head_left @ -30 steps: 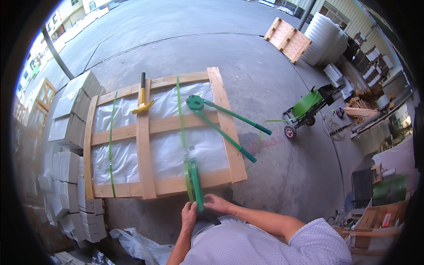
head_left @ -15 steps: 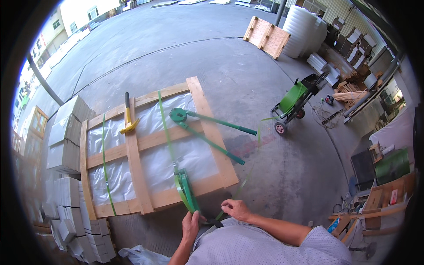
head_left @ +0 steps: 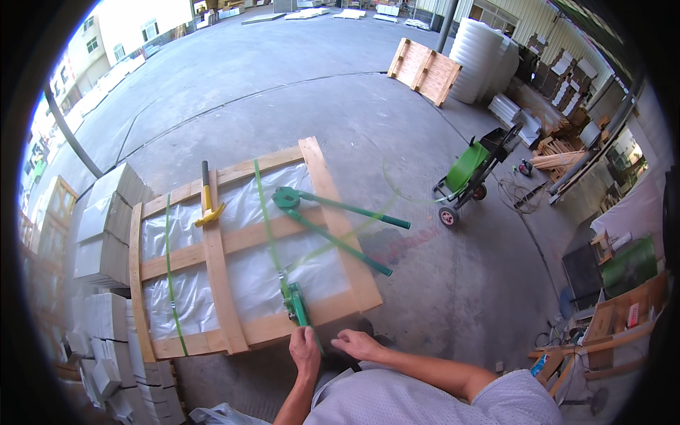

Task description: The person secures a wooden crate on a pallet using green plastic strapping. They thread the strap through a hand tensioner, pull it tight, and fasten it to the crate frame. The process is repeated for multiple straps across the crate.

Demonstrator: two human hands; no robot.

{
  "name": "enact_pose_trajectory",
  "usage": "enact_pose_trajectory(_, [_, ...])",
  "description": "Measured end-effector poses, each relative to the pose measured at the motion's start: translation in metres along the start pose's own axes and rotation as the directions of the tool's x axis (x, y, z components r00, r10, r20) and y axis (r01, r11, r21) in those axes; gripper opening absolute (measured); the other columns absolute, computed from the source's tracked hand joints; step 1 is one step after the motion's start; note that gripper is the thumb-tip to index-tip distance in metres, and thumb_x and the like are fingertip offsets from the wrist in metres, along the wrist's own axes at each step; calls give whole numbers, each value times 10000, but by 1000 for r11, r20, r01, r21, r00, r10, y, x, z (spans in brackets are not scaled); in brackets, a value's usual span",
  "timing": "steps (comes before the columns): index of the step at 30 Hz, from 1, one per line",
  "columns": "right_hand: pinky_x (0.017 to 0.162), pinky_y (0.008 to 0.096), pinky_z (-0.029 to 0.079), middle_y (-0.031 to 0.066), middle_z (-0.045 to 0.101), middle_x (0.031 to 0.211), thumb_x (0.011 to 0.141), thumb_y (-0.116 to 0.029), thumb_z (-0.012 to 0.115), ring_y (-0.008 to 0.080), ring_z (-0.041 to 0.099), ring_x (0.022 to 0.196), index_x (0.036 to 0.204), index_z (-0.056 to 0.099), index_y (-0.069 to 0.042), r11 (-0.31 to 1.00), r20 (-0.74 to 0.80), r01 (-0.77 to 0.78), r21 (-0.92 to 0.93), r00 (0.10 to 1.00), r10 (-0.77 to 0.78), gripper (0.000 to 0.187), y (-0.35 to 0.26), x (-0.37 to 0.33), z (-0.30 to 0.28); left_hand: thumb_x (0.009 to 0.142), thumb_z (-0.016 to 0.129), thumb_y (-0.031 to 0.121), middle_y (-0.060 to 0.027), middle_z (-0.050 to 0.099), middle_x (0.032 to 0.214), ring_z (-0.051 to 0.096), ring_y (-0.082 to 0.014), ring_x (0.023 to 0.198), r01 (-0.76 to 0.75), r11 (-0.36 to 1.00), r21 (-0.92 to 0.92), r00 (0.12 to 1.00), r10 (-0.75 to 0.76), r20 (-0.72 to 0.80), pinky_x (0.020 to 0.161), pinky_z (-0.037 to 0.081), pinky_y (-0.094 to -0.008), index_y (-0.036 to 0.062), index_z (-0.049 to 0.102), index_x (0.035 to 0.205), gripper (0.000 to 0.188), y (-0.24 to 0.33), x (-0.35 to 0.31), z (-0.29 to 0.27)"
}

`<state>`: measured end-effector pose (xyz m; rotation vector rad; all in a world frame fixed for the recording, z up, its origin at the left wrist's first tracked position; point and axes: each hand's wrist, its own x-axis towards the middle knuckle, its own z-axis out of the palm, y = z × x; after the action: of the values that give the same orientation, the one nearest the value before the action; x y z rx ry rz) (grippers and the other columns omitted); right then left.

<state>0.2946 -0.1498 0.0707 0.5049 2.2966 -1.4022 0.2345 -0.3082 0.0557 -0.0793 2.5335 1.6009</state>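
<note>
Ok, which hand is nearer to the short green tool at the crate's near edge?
Left. The left hand is at the near end of the short green tool; the right hand is apart, to its right.

Room between hammer [head_left: 207, 200] and long-handled tool [head_left: 287, 199]; green strap [head_left: 265, 204] in way

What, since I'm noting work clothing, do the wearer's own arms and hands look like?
The left hand and right hand are ungloved, and no watch or band shows at either wrist. Both forearms are uncovered. The shirt is pale lavender-grey with a fine dotted, mesh-like texture; its right sleeve is short. The left sleeve's end is out of view.
</note>
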Motion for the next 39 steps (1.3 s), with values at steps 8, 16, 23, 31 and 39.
enact_pose_trajectory(8, [637,403,472,179,632,736,813,-532,616,243,628,707,805,642,103,980,66,-160,121,986,153,636,6,101,104,970,363,500,-78,590,997,563,-200,907,710,610,-353,691,-701,178,792,463,-356,34,589,1070,527,-75,-27,15])
enact_pose_trajectory(16, [738,422,505,218,678,886,729,-387,614,324,668,842,841,691,25,918,-119,-383,106,911,394,434,7,122,132,940,383,533,-154,622,1149,583,-240,1052,727,387,-567,564,-808,172,882,455,-380,-57,593,1173,669,-69,-3,29])
enact_pose_trajectory(23, [798,460,506,271,658,938,722,-447,582,418,640,919,847,681,42,949,-162,-315,-12,937,309,515,9,115,129,964,337,453,-191,666,1002,622,-300,953,664,631,-402,687,-727,-7,802,460,-430,-43,657,1003,591,-73,-6,32])
enact_pose_trajectory(31, [786,468,501,296,644,892,727,-425,592,423,639,890,893,653,45,937,-265,-350,-22,905,332,502,4,106,136,959,328,418,-226,663,918,621,-362,884,563,798,-214,795,-594,-125,799,435,-460,-40,657,933,564,-111,-10,40])
enact_pose_trajectory(39, [778,471,510,276,655,846,757,-444,599,429,641,859,932,621,45,944,-337,-327,-41,894,294,519,1,106,137,969,351,435,-203,665,887,624,-273,815,633,717,-293,751,-661,5,723,451,-442,-27,656,907,557,-119,-11,42])
